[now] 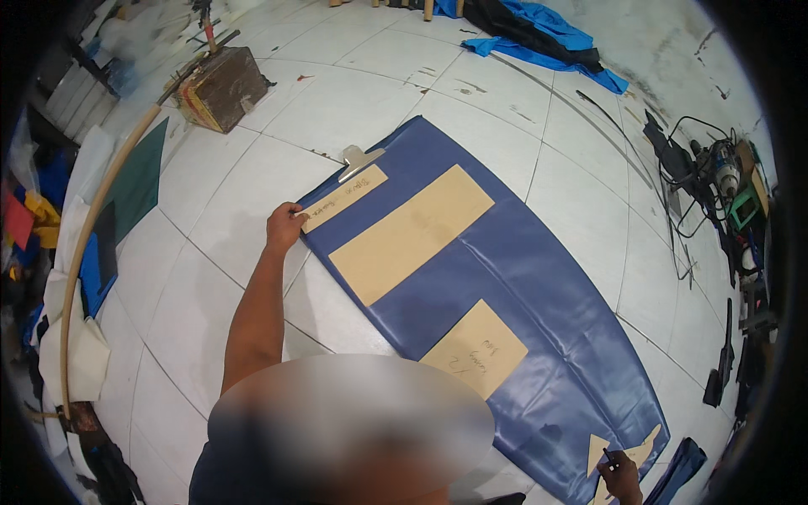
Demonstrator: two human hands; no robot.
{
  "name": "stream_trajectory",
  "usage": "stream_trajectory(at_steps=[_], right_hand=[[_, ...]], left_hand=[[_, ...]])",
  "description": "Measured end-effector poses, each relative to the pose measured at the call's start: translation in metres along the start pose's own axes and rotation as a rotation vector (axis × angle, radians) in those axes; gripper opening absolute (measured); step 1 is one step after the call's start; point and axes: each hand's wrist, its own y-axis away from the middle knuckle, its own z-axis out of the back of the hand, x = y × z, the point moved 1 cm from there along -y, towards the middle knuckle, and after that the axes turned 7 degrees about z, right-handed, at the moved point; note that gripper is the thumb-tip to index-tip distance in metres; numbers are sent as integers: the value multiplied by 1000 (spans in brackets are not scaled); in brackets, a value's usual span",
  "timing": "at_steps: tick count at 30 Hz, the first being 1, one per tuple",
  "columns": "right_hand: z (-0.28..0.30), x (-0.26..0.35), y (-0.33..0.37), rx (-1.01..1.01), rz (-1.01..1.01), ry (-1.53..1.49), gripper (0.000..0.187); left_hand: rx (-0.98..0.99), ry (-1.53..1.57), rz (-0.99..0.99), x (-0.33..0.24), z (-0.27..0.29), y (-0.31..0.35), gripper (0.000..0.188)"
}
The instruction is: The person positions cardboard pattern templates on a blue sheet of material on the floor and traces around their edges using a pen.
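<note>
A dark blue sheet of shiny fabric (539, 278) lies spread slantwise over the tiled floor. My left hand (286, 225) is closed at the near-left end of a narrow tan card strip (347, 195), pinching it at the sheet's edge. Beside the strip, a metal clip (360, 162) grips the sheet's border. A wide tan card rectangle (412, 236) and a squarish tan card (475, 349) lie farther along the fabric. At the lower right, my right hand (621, 478) is closed around a dark pen (609, 459), over irregular tan card pieces (598, 454).
A worn brown box (223, 88) stands at the far left, near a long curved cane (93, 219) and green fabric (139, 181). Blue and black cloth (547, 42) lies at the back. A cabled power drill (725, 168) sits at the right. Folded dark blue fabric (677, 473) lies lower right.
</note>
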Motion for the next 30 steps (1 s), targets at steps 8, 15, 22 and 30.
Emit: stream_trajectory(at_steps=[8,15,22,30], right_hand=[[-2,-26,11,-212,86,71,42],[12,-14,18,-146,-15,72,43],[31,-2,24,-282,8,99,30],[82,65,24,-533,111,-206,41]], left_hand=[[-69,27,-99,16,-5,-12,30],[-8,489,-4,-3,20,27,34],[40,973,-159,-93,68,111,37],[712,1124,-407,-245,31,235,21]])
